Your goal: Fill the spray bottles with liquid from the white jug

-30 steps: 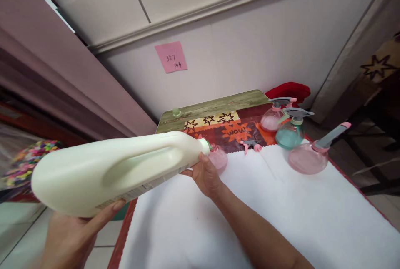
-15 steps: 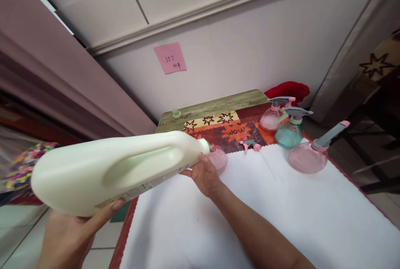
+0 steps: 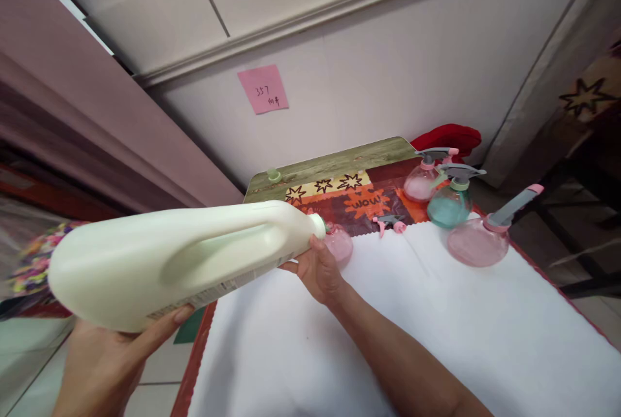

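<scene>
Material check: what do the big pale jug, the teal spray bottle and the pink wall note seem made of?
Pale jug: probably plastic, opaque and satin, its handle moulded in. Teal spray bottle: plastic or glass, glossy, its upper part see-through. Pink wall note: likely paper, matte, a flat handwritten sheet.

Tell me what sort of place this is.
Probably an indoor work corner, perhaps in a home or small shop: a covered table near a plain wall, a mauve curtain to the left and a handwritten pink note on the wall.
</scene>
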Tool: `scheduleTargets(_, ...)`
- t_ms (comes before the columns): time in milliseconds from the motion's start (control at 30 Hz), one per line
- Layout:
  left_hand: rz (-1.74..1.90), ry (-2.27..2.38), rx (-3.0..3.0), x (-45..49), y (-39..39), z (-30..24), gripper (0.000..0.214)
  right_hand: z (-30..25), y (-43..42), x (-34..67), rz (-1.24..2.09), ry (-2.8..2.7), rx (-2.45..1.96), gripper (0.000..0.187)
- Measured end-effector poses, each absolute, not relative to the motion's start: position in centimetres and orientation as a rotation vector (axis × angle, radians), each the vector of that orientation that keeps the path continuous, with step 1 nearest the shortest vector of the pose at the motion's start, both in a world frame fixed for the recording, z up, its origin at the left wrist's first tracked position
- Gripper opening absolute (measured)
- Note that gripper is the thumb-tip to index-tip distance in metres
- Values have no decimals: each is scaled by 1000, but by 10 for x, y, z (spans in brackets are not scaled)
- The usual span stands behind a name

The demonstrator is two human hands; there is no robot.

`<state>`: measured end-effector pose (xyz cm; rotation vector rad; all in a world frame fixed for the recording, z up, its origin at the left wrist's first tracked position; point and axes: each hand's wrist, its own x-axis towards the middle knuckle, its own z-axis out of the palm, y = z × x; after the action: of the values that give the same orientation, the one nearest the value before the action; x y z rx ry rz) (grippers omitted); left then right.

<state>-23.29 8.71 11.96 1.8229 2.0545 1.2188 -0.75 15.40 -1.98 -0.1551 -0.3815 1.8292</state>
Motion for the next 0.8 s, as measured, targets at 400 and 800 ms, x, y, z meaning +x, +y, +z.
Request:
scheduleTargets(400,1228,2139,1899,-230,87,123,65,-23,155,-7,1833,-365,-109,52)
scheduleTargets(800,1224,2084,1984,-221,94,132,75,-21,156,-8,1821,-342,-94,56)
